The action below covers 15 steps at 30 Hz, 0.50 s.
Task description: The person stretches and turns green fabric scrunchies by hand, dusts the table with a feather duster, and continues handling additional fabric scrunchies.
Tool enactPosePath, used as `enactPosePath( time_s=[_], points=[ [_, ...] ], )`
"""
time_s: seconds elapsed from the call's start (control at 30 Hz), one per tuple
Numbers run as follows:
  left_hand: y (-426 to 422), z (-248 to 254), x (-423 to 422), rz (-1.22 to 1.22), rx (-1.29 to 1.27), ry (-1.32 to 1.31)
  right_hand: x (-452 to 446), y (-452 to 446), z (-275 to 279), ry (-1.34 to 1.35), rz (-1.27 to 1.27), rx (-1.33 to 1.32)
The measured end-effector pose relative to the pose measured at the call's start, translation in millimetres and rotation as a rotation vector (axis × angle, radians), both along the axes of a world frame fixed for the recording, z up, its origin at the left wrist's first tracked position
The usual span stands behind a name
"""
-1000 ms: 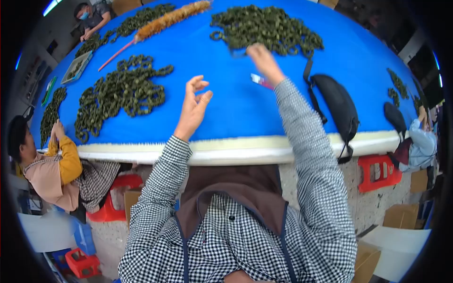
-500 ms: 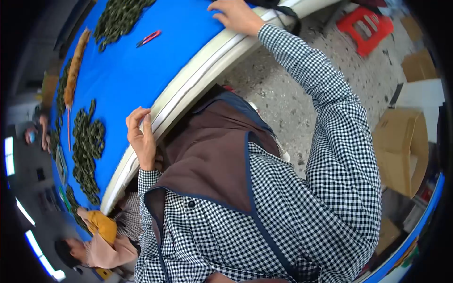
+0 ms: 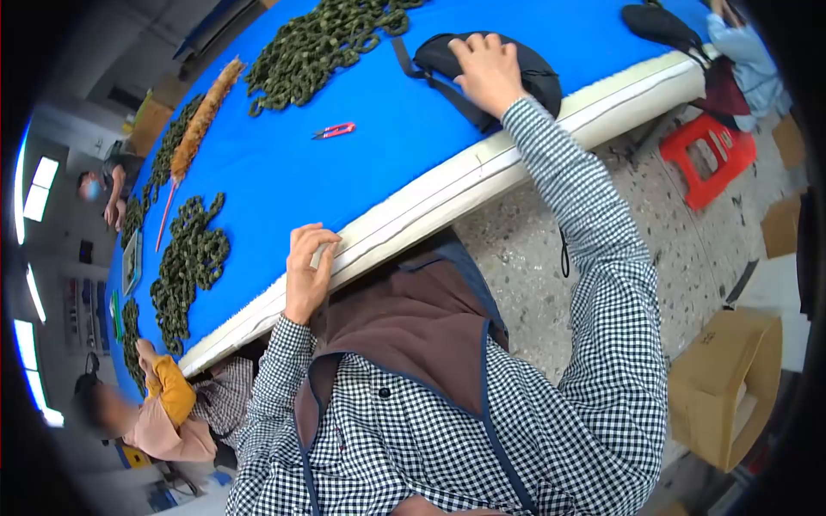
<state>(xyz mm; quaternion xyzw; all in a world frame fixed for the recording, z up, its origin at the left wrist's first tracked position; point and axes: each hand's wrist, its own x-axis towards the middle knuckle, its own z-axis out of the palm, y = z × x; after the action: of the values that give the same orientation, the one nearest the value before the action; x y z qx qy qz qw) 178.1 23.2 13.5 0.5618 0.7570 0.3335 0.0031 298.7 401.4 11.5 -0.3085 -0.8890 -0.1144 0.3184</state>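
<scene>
- Blue table point(image 3: 275, 172) ahead, pale edge running eight to two.
- Nearer of two black bags point(image 3: 542, 84): one o'clock, now fully showing; my right hand point(image 3: 493, 76) has come over it, fingers spread.
- My left hand point(image 3: 310, 268): nine, fingers loosely bent, holding nothing.
- One pair of red snips point(image 3: 342, 129): eleven.
- One orange duster point(image 3: 204, 125): ten.

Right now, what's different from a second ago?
The right hand has moved from the large green pile rightward and back onto the black bag. The left hand has drawn back to the table's pale edge. The view has turned. The red snips and green pile seem unmoved.
</scene>
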Motion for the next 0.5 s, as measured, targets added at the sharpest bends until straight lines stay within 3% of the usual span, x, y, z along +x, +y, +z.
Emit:
enactPosePath(
  time_s=[0.03,0.1,0.13,0.2,0.4,0.43,0.47,0.5],
  points=[
    [-1.9,-3.9,2.2,0.005,-0.021,-0.007,-4.3,12.0,-2.5,-0.085,-0.076,-0.003],
    [-9.8,-12.6,4.6,0.058,-0.042,-0.014,-11.5,37.8,-22.9,0.08,0.013,0.195],
    [-12.1,-16.1,3.9,0.089,-0.04,0.0,-9.4,37.4,-11.2,-0.075,0.076,-0.04],
    [-10.8,-20.8,6.4,0.132,-0.027,0.043,-23.8,58.1,-31.2,-0.011,0.062,-0.029],
    [-15.0,-30.0,9.6,0.13,-0.042,0.125,22.1,65.6,-15.7,0.012,-0.118,0.011],
    [-16.4,-29.6,6.8,0.127,-0.026,0.124,30.9,60.3,14.0,-0.195,-0.111,-0.275],
    [-18.3,-29.6,4.7,0.124,-0.01,0.124,31.1,95.1,-15.6,0.007,-0.011,-0.002],
    [-20.4,-27.6,4.3,0.126,0.013,0.134,37.7,98.2,-5.5,-0.086,-0.091,-0.012]
  ],
)
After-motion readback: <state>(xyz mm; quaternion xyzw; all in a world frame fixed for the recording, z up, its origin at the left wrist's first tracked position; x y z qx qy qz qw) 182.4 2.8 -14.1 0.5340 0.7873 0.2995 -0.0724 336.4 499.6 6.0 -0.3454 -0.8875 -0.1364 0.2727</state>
